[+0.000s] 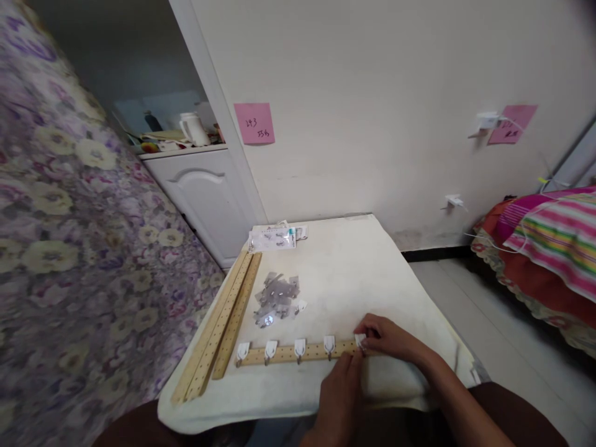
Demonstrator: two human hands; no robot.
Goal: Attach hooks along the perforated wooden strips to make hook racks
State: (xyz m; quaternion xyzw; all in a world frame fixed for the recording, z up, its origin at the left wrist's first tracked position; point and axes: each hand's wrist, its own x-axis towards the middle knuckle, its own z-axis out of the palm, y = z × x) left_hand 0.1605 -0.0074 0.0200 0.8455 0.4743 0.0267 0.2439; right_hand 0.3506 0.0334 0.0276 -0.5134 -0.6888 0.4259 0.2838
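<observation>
A short perforated wooden strip [285,354] lies across the near part of the table, bearing a row of several white adhesive hooks [300,347] with metal hook ends. My right hand [388,338] is closed with its fingertips on the white hook [360,339] at the strip's right end. From the near side my left hand [341,388] grips the strip's edge just below that hook, fingers held together. The fingers partly hide this last hook and the strip's end. Beyond the strip lies a pile of clear-wrapped hook pieces [278,295], and a loose white hook [300,307] rests beside it.
Longer perforated wooden strips [223,323] lie along the left side of the cloth-covered table [344,267]. Printed packages [274,238] sit at its far left corner. A floral curtain [107,248] hangs at left, with a bed [554,230] at right.
</observation>
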